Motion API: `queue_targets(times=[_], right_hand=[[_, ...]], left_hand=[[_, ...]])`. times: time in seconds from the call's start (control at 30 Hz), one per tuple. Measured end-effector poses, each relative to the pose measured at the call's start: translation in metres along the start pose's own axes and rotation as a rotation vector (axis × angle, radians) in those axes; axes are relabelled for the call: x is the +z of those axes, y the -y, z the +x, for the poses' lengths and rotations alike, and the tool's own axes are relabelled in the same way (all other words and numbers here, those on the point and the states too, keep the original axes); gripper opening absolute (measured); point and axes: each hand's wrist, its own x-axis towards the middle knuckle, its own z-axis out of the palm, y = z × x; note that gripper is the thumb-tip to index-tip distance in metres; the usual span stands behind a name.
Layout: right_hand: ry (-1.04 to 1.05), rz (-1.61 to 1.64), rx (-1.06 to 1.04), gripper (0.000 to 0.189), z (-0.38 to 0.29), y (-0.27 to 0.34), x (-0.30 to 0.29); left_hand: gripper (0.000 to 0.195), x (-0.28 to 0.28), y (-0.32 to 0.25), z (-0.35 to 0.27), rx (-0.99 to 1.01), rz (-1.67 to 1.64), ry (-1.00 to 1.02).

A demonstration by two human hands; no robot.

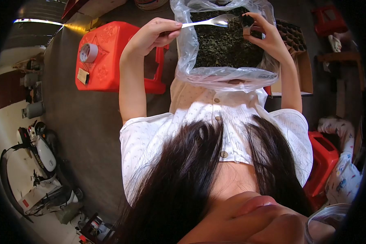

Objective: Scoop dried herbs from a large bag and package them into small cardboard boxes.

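My left hand [160, 32] grips the handle of a metal spoon [212, 22], whose bowl is over dark dried leaves [225, 45]. The leaves fill a clear plastic bag [231, 77] with its mouth spread wide, in front of my lap. My right hand [267, 33] pinches a small brown and black piece [247, 26] at the bag's right side, just right of the spoon's bowl; its exact kind and contents cannot be told. Right of the bag, partly behind my right forearm, is a cardboard box [303, 73] with rows of similar brown and dark pieces.
A red plastic stool [106, 73] on the left bears a tape roll [89, 53] and a small tan packet [83, 76]. Another red stool [323, 161] stands at right, beside a patterned cloth [343, 180]. A motor scooter [45, 155] is at far left.
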Motion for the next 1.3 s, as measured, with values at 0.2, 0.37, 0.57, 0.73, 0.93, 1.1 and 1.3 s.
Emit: queue_targets(times=[0.2,0.37,0.57,0.73,0.93,1.1,1.3], right_hand=[[0.078,-0.145,-0.03,0.059,0.002,0.015,0.004],[0.07,-0.197,-0.08,0.063,0.0,0.015,0.008],[0.022,-0.149,-0.028,0.065,-0.001,0.005,0.005],[0.064,-0.116,-0.027,0.064,0.0,0.002,0.005],[0.047,-0.106,0.037,0.06,0.001,0.003,0.006],[-0.048,-0.145,-0.207,0.058,0.005,0.015,0.003],[0.021,-0.121,-0.056,0.057,-0.001,0.004,-0.002]], left_hand=[[0.04,0.008,-0.025,0.005,-0.047,0.115,0.019],[0.032,0.023,-0.024,0.021,0.041,0.198,-0.074],[0.026,0.044,-0.031,0.01,0.533,0.898,-0.318],[0.021,0.061,-0.043,-0.01,0.502,1.283,-0.449],[0.027,0.06,-0.037,-0.029,0.475,1.073,-0.589],[0.031,0.057,-0.015,-0.028,0.296,0.691,-0.62],[0.037,0.062,0.006,-0.019,0.186,0.585,-0.581]])
